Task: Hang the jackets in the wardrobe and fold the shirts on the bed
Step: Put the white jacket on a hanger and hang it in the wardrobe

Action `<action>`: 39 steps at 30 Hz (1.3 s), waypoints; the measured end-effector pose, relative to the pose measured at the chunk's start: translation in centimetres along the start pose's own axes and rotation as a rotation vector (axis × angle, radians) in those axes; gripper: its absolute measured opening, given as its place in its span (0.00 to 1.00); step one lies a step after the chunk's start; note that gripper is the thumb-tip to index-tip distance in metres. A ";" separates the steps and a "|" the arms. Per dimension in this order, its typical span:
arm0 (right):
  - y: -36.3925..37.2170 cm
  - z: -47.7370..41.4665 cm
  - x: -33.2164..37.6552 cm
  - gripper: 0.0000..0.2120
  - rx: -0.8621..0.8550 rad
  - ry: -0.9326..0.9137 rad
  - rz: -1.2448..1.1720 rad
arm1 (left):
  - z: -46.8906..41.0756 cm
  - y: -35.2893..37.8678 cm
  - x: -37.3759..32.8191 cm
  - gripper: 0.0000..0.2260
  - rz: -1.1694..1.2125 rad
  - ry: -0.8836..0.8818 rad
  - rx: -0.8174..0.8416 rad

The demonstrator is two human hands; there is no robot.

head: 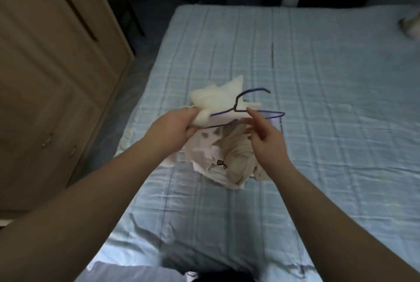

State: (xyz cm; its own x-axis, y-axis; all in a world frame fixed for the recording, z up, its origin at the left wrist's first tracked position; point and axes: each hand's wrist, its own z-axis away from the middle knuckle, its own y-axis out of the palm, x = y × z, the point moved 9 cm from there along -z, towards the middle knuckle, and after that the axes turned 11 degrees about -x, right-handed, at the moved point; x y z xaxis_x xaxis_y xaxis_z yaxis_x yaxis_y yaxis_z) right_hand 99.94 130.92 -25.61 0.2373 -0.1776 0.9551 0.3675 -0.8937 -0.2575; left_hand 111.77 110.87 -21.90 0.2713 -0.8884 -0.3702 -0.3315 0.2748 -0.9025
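Observation:
My left hand (176, 123) grips a cream-white garment (219, 96) together with the left end of a purple wire hanger (254, 109), held above the bed. To the right, my right hand (264, 136) has its fingers loosely spread, fingertips touching the hanger near its neck. The hanger's hook points away from me, toward the far end of the bed. Below both hands, a heap of pale clothes (227, 159), white and beige, lies on the blue striped bedsheet (329, 122).
A wooden wardrobe (45, 77) with closed doors stands along the left, separated from the bed by a narrow strip of floor. Dark furniture lines the far wall. A small pale object (411, 24) sits at the bed's far right edge.

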 end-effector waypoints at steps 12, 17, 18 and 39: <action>1.7 6.5 2.6 0.22 0.048 0.203 0.286 | 5.4 -14.2 -1.0 0.08 0.107 -0.084 -0.065; 5.3 6.7 -0.2 0.29 0.161 0.171 0.353 | 9.1 -13.2 1.3 0.11 0.157 -0.181 -0.082; 6.3 6.5 -1.1 0.30 0.186 0.178 0.325 | 9.6 -13.1 1.5 0.12 0.171 -0.198 -0.099; 14.1 1.0 -10.0 0.30 0.682 -0.015 0.294 | 9.1 -8.0 2.6 0.15 0.164 -0.524 -0.135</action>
State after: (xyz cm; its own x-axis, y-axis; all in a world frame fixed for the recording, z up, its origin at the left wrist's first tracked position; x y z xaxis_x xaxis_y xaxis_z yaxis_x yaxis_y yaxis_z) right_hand 103.66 120.50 -38.92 0.4228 -0.3600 0.8317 0.7622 -0.3551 -0.5412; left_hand 123.37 109.75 -17.68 0.6077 -0.5271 -0.5940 -0.5102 0.3141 -0.8007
